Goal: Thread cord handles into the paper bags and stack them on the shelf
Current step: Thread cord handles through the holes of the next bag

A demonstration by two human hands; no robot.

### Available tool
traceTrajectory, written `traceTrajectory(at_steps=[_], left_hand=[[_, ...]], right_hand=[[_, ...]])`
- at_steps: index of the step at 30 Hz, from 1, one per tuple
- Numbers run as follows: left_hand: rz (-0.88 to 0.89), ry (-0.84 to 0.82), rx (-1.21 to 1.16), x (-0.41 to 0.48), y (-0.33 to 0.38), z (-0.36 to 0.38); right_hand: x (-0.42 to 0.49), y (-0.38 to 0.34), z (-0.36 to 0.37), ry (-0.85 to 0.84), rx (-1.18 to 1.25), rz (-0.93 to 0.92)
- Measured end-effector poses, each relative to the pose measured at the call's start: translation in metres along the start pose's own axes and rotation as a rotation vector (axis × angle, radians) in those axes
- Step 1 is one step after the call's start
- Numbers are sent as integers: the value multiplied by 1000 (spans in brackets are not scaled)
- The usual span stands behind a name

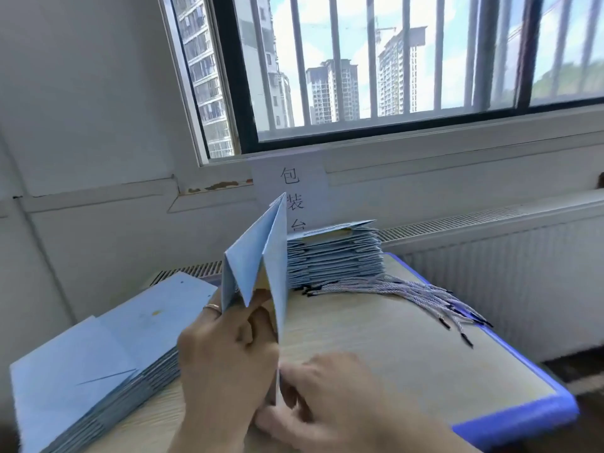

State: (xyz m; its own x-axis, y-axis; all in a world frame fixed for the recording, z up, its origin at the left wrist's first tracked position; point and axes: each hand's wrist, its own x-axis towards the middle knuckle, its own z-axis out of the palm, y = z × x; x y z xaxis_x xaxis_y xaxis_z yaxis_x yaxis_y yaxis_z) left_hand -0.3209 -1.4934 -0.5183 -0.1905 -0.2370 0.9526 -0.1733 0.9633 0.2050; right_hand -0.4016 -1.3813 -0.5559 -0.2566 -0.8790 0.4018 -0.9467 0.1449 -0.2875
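In the head view, a light blue paper bag [261, 256] is held upright over the near middle of a pale wood-grain table [392, 354], its folded sides spread into a zigzag and its top corner raised toward the window [392, 76]. The lower part of the bag is gripped by the left hand [225, 358], whose fingers are curled round the folds; a ring [212, 308] is worn on one of them. The right hand [327, 397] is laid at the foot of the bag, with thumb and bent fingers touching its lower edge; whether that edge is pinched cannot be told. Behind the held bag, at the far edge of the table, a neat stack of folded bags [336, 256] is seen. Just beside that stack, to its right, a bundle of twisted cords [408, 292] with dark tips is fanned out across the table toward the blue rim [523, 416]. At the left, a second, lower pile of flat blue bags [98, 354] is laid, reaching to the near corner. A white paper sign [294, 188] with handwritten characters is fixed to the wall under the sill, and a white radiator [490, 273] is set along the wall at the right.
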Motion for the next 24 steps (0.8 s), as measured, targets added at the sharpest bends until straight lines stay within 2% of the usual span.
traceTrajectory(at_steps=[2,4,7,12,16,19,24], left_hand=[[4,45,-20,5,-8,-9],[-39,82,-39,8,-19,-18],[-73,116,-52,11,-33,-24],[-153,72,-9,2,-37,-18],[-91,54,-44,-19,-35,-11],[-148,51,-123,-24,-36,-10],[-171,15,-239,-26,-35,-10]], right_hand=[[1,9,-18,-121,39,-53],[9,26,-33,-91,49,-13],[43,64,-51,7,-13,140],[94,130,-37,-58,-170,382],[90,143,-4,-98,-297,335],[86,142,1,14,-357,281],[88,135,1,155,-292,244]])
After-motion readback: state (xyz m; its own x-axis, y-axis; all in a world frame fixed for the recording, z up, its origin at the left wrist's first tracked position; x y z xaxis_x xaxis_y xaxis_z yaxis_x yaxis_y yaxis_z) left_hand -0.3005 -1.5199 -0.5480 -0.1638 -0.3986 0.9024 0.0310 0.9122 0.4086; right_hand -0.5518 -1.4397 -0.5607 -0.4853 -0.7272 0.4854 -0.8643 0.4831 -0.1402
